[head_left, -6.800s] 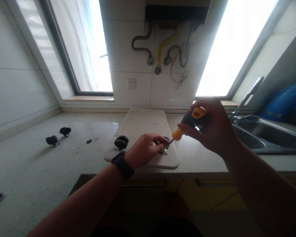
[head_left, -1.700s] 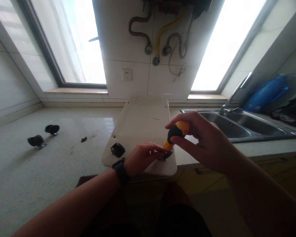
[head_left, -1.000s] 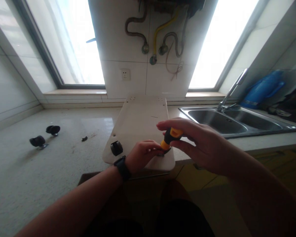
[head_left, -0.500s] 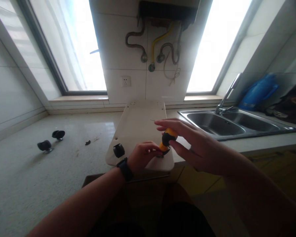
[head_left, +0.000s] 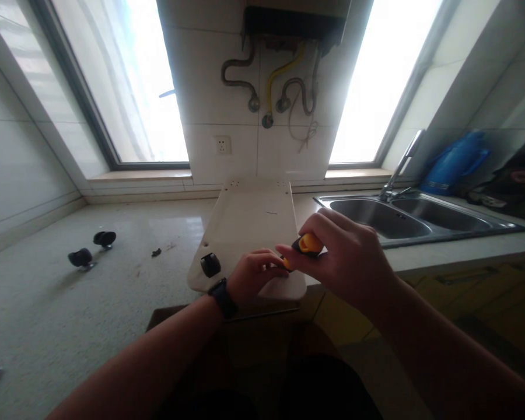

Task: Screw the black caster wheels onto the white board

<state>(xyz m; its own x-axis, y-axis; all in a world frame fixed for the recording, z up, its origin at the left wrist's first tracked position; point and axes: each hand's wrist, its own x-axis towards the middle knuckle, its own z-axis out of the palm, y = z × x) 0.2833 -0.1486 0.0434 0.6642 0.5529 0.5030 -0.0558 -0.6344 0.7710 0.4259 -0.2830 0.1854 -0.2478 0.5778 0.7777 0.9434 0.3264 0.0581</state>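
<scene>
My right hand [head_left: 343,248] is wrapped round the handle of a yellow and black screwdriver [head_left: 310,244], which is tilted over the near right corner of a pale board [head_left: 249,210]. My left hand [head_left: 254,274], with a black watch at the wrist, rests on the board with its fingers pinched at the screwdriver's lower end. What those fingertips hold is hidden, as is the screwdriver's tip. A black caster wheel [head_left: 210,265] stands on the board's near left corner, just left of my left hand.
Two more black casters [head_left: 91,248] lie on the speckled counter [head_left: 126,291] at left, near a small dark scrap [head_left: 156,252]. A thin dark piece [head_left: 271,213] lies on the board. To the right are a double sink [head_left: 367,219] and a blue jug [head_left: 457,163].
My right hand's fingers, stretched out before, have closed round the screwdriver handle, and the handle has tipped slightly to the right. My left hand has stayed in place.
</scene>
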